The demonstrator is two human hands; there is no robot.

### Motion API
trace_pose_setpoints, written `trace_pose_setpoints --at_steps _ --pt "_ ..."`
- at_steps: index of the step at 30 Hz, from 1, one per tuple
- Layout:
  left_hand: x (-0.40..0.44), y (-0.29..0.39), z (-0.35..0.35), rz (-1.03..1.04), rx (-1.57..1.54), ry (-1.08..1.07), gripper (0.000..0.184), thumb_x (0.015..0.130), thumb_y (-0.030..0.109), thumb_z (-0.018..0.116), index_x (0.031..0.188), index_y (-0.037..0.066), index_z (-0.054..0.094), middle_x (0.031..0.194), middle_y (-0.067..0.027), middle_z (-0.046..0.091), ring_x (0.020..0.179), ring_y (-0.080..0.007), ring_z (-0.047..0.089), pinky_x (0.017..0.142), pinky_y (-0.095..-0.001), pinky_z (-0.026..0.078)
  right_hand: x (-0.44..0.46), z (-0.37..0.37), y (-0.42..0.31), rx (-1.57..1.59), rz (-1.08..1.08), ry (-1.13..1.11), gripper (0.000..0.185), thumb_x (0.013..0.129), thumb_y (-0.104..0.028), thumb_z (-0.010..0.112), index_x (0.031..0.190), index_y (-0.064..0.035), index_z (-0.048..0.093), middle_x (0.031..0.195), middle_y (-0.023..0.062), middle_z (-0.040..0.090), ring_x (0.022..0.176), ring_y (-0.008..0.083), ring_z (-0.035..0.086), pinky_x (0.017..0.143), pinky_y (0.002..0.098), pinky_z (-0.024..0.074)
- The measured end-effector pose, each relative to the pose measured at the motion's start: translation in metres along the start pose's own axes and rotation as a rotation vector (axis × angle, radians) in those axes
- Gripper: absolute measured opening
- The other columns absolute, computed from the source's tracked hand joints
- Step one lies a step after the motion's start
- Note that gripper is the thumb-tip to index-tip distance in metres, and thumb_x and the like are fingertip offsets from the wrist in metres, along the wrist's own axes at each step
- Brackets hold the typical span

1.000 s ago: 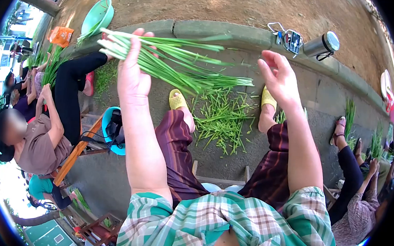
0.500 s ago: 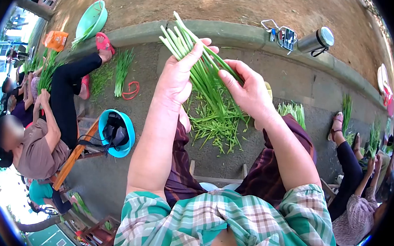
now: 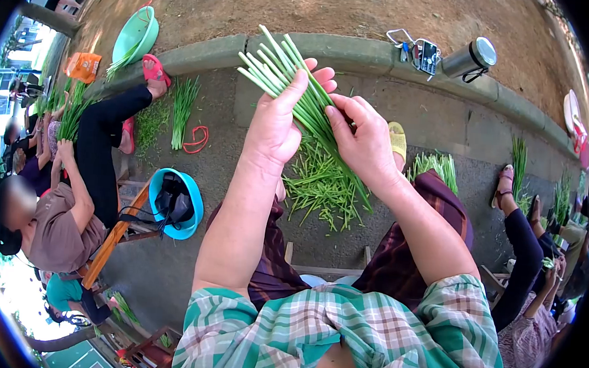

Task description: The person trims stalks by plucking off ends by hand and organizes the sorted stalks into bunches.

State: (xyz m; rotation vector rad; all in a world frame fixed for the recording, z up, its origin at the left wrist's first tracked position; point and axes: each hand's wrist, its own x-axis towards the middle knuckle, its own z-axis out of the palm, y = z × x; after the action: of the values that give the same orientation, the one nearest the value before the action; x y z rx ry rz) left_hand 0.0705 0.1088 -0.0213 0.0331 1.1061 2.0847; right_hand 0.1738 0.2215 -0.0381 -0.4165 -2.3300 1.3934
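The pavement (image 3: 460,116) carries scattered cut stems (image 3: 312,192) in the middle, a green bundle (image 3: 183,113) and red cord (image 3: 195,148) left, a second bundle (image 3: 436,167) right.

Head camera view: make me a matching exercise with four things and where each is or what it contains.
1. bundle of long green stalks
2. heap of short cut green pieces
3. silver cylindrical metal flask
4. round blue plastic basin

A. at the grey stone kerb
B. contains a black item
C. in the left hand, right hand touching it
D. on the ground below the hands

Pairs: 1-C, 2-D, 3-A, 4-B.
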Motion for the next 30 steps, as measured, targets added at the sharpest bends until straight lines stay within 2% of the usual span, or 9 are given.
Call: trace_pose_setpoints --at_steps 7,10,11,17,19,20,23,27,30 --pt "-0.001 -0.006 -0.002 0.005 0.095 0.061 0.026 0.095 0.018 0.062 0.116 0.004 0.061 0.102 -0.0123 0.068 0.096 -0.0240 0.066 0.085 -0.0365 0.055 0.012 -0.016 -0.003 -0.125 -0.192 0.032 0.020 0.089 -0.017 0.065 0.103 -0.0023 0.066 0.094 0.0129 0.063 0.087 0.0274 0.064 0.073 0.0353 0.0519" --pt "-0.006 -0.003 0.001 -0.078 0.105 0.004 0.027 0.094 0.017 0.062 0.116 0.002 0.060 0.096 -0.0103 0.067 0.091 -0.0227 0.067 0.081 -0.0353 0.055 0.030 -0.028 0.001 0.101 -0.092 0.196 0.017 0.092 -0.013 0.060 0.104 -0.0013 0.066 0.099 0.0113 0.063 0.090 0.0195 0.064 0.074 0.0307 0.0520" --pt "-0.009 -0.003 0.004 -0.086 0.097 -0.005 0.027 0.094 0.017 0.062 0.116 0.002 0.060 0.096 -0.0103 0.067 0.091 -0.0227 0.067 0.081 -0.0353 0.055 0.033 -0.036 0.000 0.212 0.031 0.164 0.021 0.096 -0.015 0.056 0.110 -0.0024 0.065 0.105 0.0112 0.063 0.094 0.0165 0.063 0.080 0.0288 0.0514" --pt "-0.025 -0.023 0.025 -0.432 0.312 -0.292 0.027 0.092 0.015 0.064 0.113 -0.001 0.062 0.093 -0.0104 0.068 0.084 -0.0207 0.066 0.079 -0.0330 0.054 0.042 -0.053 -0.001 0.345 -0.113 0.107 0.040 0.105 -0.031 0.039 0.125 -0.0053 0.061 0.121 0.0070 0.063 0.116 0.0142 0.054 0.101 0.0314 0.0401" --pt "-0.024 -0.028 0.024 -0.426 0.323 -0.313 0.028 0.092 0.016 0.065 0.113 -0.002 0.062 0.093 -0.0107 0.068 0.084 -0.0207 0.066 0.080 -0.0334 0.053 0.036 -0.054 -0.003 0.332 -0.036 -0.163 0.049 0.105 -0.039 0.032 0.125 -0.0058 0.062 0.121 0.0075 0.063 0.117 0.0163 0.054 0.103 0.0332 0.0388" --pt "-0.023 -0.030 0.021 -0.418 0.319 -0.316 0.028 0.092 0.016 0.064 0.112 -0.002 0.062 0.093 -0.0107 0.069 0.085 -0.0208 0.066 0.079 -0.0335 0.053 0.034 -0.053 -0.004 0.309 0.004 -0.237 0.053 0.103 -0.047 0.034 0.125 -0.0061 0.061 0.112 0.0108 0.066 0.103 0.0189 0.060 0.093 0.0320 0.0461" --pt "-0.021 -0.030 0.017 -0.390 0.312 -0.316 0.027 0.092 0.016 0.064 0.112 -0.002 0.062 0.093 -0.0106 0.068 0.085 -0.0207 0.066 0.079 -0.0339 0.053 0.032 -0.051 -0.007 0.390 0.062 -0.223 0.057 0.102 -0.051 0.035 0.126 -0.0058 0.061 0.111 0.0131 0.067 0.100 0.0196 0.061 0.092 0.0317 0.0465" --pt "-0.018 -0.017 0.018 -0.356 0.259 -0.206 0.026 0.093 0.016 0.062 0.113 -0.001 0.062 0.093 -0.0106 0.068 0.087 -0.0208 0.066 0.080 -0.0342 0.054 0.040 -0.049 0.003 0.458 0.143 -0.025 0.061 0.101 -0.051 0.035 0.138 -0.0041 0.049 0.135 0.0111 0.054 0.129 0.0195 0.046 0.108 0.0355 0.0339" --pt "-0.009 -0.001 0.008 -0.246 0.170 -0.119 0.025 0.095 0.016 0.060 0.114 0.000 0.061 0.095 -0.0117 0.068 0.087 -0.0227 0.067 0.080 -0.0368 0.056 0.039 -0.050 0.008 0.383 0.267 -0.144 0.066 0.097 -0.054 0.047 0.138 -0.0025 0.048 0.134 0.0128 0.054 0.127 0.0205 0.049 0.106 0.0350 0.0376"
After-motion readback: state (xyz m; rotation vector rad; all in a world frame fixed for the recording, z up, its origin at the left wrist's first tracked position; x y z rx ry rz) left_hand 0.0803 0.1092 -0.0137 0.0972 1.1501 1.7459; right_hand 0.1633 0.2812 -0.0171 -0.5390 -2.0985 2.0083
